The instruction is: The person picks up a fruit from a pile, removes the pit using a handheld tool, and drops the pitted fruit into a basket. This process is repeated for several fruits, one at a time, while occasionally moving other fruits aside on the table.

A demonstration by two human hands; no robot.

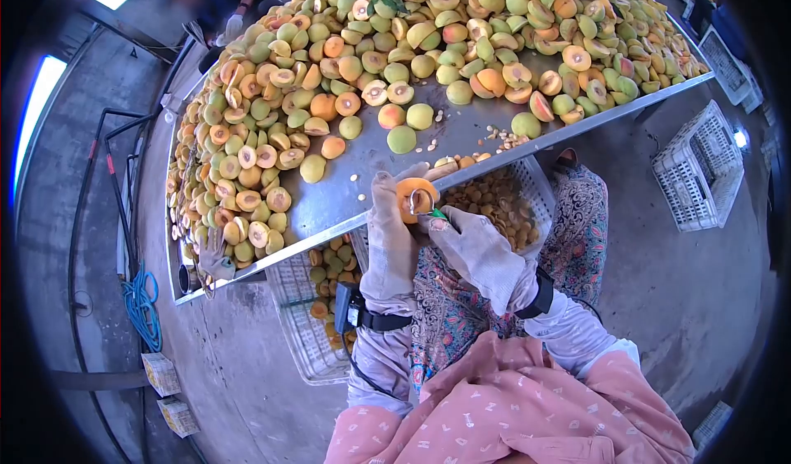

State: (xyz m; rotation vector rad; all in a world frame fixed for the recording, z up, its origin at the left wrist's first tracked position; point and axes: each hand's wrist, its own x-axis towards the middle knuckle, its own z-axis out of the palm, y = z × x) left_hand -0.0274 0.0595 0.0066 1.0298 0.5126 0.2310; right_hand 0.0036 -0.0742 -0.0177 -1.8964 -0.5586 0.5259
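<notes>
Near the table's front edge, my gloved left hand (390,237) grips an orange fruit half (416,199), its cut face turned up. My gloved right hand (475,250) is closed around a green-handled tool (438,213) with a curved metal loop, which lies against the middle of the cut face. Beyond the hands, a metal table (329,198) holds a large heap of whole and halved green-orange fruit (362,64). Loose pits (504,141) lie close to the table's edge.
Below the edge stand a crate (537,194) of small brown pieces and a white crate (306,344) with fruit. A spare glove (216,260) lies at the table's left corner. White crates (696,171) stand at the right. Another person's hand (234,27) shows at upper left.
</notes>
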